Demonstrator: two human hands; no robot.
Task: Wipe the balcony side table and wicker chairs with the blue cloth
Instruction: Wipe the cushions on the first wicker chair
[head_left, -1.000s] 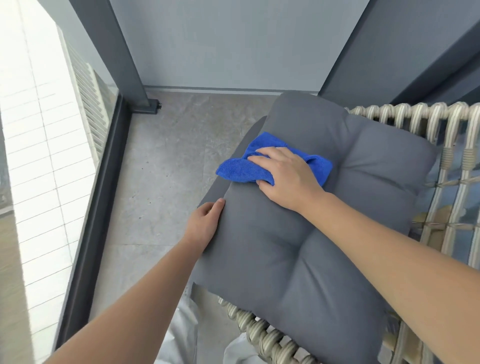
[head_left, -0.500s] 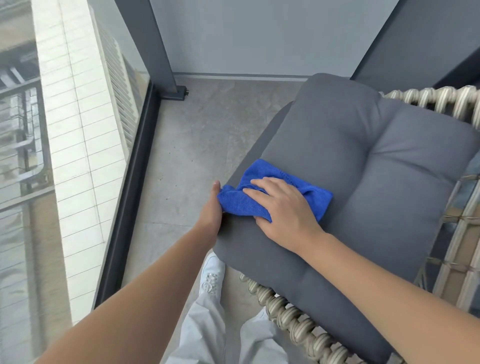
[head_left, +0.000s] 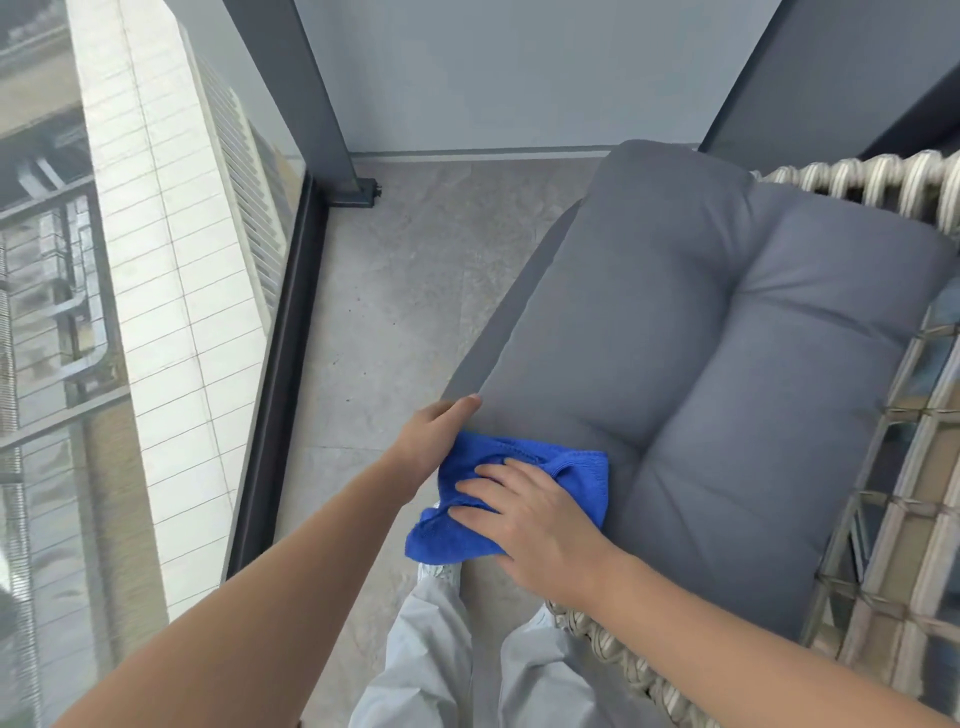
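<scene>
The blue cloth (head_left: 524, 493) lies bunched on the near left corner of the grey seat cushion (head_left: 701, 338), part of it hanging over the edge. My right hand (head_left: 535, 525) presses flat on the cloth with fingers spread. My left hand (head_left: 434, 436) holds the cushion's left edge just beside the cloth, thumb on top. The cushion sits on a wicker chair (head_left: 883, 519) whose woven rim shows at the right and below.
A glass balustrade with a dark frame (head_left: 280, 364) runs along the left, with a dark post (head_left: 311, 104) at the far corner. Grey tiled floor (head_left: 405, 291) lies between it and the chair. My light trousers (head_left: 457, 665) and a shoe are below.
My right hand has dragged the cloth toward me along the cushion, from its middle to the near left corner. My left hand stays on the cushion's left edge.
</scene>
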